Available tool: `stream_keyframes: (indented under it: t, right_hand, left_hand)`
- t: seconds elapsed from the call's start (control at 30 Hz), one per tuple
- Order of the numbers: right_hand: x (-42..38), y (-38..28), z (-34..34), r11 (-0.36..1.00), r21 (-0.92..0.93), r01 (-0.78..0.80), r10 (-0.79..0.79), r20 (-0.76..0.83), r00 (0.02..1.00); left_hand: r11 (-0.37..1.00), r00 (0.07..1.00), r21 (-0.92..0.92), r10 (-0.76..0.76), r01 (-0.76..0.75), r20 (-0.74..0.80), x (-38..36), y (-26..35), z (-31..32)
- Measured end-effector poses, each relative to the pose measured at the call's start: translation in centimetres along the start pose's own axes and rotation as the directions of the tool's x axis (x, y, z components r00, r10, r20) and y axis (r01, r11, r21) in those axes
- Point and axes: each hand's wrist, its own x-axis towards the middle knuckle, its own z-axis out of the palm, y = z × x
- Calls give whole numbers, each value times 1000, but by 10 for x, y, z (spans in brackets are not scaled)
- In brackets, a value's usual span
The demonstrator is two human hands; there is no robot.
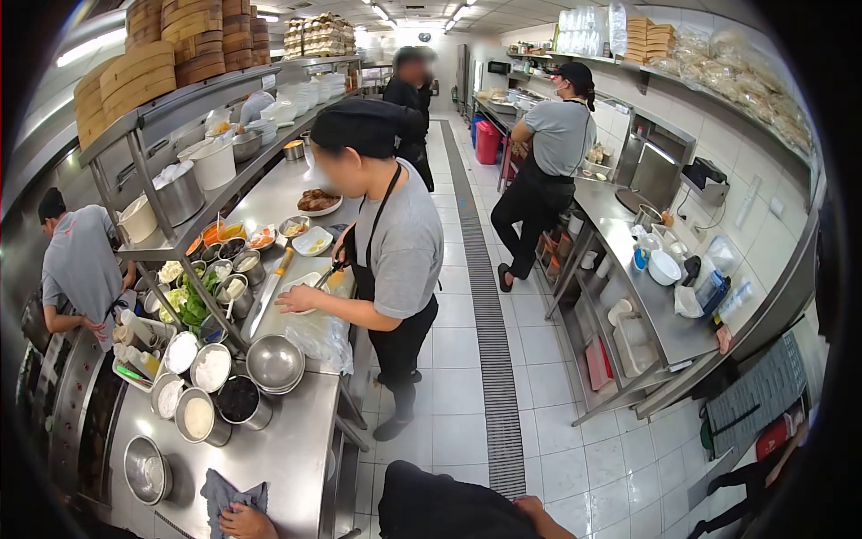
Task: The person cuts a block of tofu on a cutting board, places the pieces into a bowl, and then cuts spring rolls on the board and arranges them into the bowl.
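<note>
At the bottom edge, my left hand point(249, 522) presses on a crumpled dark grey cloth point(232, 496), its fingers curled over it, on the steel counter point(278, 458). A steel bowl point(147, 472) stands to the left of the cloth. Beyond are steel pots, one with a black filling point(239, 397), one with a pale filling point(199, 417) and another with white powder point(213, 366). Stacked steel bowls point(275, 362) sit beside them. My right hand point(537, 512) shows at the bottom, by black fabric point(449, 503); its fingers are mostly hidden.
A co-worker point(395, 225) in a black cap works at the counter over a white dish, near a knife point(271, 292). Another person point(552, 153) leans against the right-hand counter point(628, 260). A floor drain point(480, 314) runs along the aisle. Bamboo steamers point(139, 81) fill the upper shelf.
</note>
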Motion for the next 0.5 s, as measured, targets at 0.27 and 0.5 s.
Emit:
stream_keyframes:
  t: [0.27,0.5]
  right_hand:
    - [-10,-28,-20,1000,-9,-4,5,41,999]
    - [-22,-52,-28,973,106,-206,192,130,973]
  left_hand:
    - [999,989,6,41,-42,144,-14,4,-51]
    - [963,931,-195,-237,187,-279,9,14,41]
